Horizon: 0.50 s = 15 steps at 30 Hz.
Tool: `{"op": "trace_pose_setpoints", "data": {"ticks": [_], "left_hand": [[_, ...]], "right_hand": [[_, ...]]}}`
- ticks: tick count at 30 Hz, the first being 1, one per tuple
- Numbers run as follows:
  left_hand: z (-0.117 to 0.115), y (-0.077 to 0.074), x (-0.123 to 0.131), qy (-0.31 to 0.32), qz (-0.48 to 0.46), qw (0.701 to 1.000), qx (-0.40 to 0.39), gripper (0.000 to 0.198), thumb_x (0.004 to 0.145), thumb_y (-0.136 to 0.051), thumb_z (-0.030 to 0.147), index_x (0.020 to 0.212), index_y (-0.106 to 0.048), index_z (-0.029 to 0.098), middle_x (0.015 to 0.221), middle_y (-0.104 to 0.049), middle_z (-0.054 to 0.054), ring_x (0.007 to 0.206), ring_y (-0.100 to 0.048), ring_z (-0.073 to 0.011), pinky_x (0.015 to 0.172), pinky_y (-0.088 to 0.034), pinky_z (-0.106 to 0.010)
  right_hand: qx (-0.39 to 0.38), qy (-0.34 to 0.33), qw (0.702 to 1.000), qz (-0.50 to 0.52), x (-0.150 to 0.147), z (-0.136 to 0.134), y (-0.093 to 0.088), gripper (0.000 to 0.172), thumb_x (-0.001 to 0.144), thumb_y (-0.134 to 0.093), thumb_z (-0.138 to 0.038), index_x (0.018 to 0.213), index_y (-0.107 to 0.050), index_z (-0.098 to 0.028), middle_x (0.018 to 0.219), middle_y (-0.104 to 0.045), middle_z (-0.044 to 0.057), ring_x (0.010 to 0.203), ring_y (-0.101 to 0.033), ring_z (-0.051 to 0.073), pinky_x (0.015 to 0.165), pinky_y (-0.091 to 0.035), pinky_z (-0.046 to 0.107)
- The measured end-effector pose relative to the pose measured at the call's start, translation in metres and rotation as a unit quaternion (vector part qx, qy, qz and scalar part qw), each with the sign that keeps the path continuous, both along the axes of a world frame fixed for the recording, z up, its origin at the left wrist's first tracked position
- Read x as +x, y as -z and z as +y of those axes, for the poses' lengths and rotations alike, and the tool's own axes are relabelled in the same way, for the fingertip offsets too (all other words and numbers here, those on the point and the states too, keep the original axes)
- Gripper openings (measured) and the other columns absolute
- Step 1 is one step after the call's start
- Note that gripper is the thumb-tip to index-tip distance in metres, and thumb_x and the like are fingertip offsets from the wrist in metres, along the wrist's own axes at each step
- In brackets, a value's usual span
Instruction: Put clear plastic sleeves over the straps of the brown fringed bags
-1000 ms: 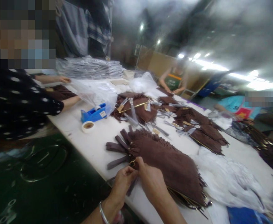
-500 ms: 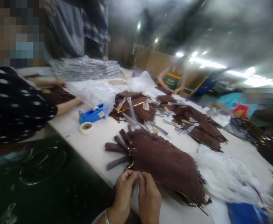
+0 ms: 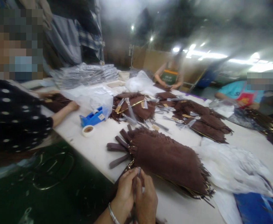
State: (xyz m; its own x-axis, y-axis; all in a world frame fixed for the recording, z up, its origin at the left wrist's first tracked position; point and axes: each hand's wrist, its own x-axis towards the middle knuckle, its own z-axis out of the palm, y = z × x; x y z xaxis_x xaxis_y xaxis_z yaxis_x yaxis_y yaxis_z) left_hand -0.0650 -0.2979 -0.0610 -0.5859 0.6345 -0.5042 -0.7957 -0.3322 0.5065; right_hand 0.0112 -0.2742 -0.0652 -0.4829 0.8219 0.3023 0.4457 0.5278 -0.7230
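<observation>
My left hand (image 3: 126,188), with a bangle on its wrist, is closed in a pinch at the table's near edge. Its fingertips meet those of my right hand (image 3: 147,194), also closed. Between them is a small piece of greyish clear plastic (image 3: 139,170); whatever it may be wrapped around is mostly hidden by my fingers. Just beyond lies a dark brown fringed bag (image 3: 166,158) with a gold-coloured zip edge. Flat brown straps (image 3: 119,160) fan out from its left end, close to a gold-coloured metal clasp (image 3: 130,164).
A blue tape dispenser (image 3: 93,117) and tape roll (image 3: 88,130) stand left on the white table (image 3: 80,148). More brown bags (image 3: 136,107) lie beyond. White plastic bags (image 3: 234,165) are at right. A co-worker in polka dots (image 3: 12,115) sits left; two others work farther off.
The view has tilted and shifted slightly. My hands stay pinched together, with the right fingers now more bent. The co-worker at left has drawn a hand off the clear plastic bag.
</observation>
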Motion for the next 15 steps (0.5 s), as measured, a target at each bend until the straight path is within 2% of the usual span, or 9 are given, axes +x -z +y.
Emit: {"op": "trace_pose_setpoints", "data": {"ticks": [6, 15], "left_hand": [[-0.001, -0.001, -0.010, 0.040, -0.156, 0.987, 0.001, 0.011, 0.077, -0.064, 0.000, 0.080, -0.068, 0.010, 0.080, -0.070, -0.006, 0.073, -0.067, -0.0144, 0.075, -0.054, -0.023], [-0.006, 0.006, -0.014, 0.115, -0.209, 0.971, 0.023, 0.006, 0.078, -0.069, 0.009, 0.082, -0.065, 0.011, 0.072, -0.070, -0.004, 0.065, -0.068, -0.0155, 0.066, -0.054, -0.024]], "right_hand": [[-0.085, -0.021, 0.995, 0.047, 0.004, 0.006, -0.005, 0.033, 0.095, -0.040, -0.032, 0.113, -0.063, -0.017, 0.106, -0.067, 0.011, 0.098, -0.063, 0.021, 0.087, -0.048, 0.032], [-0.234, -0.021, 0.965, 0.115, 0.005, 0.012, -0.006, 0.032, 0.089, -0.051, -0.035, 0.111, -0.067, -0.017, 0.112, -0.069, 0.010, 0.104, -0.063, 0.022, 0.092, -0.048, 0.032]]}}
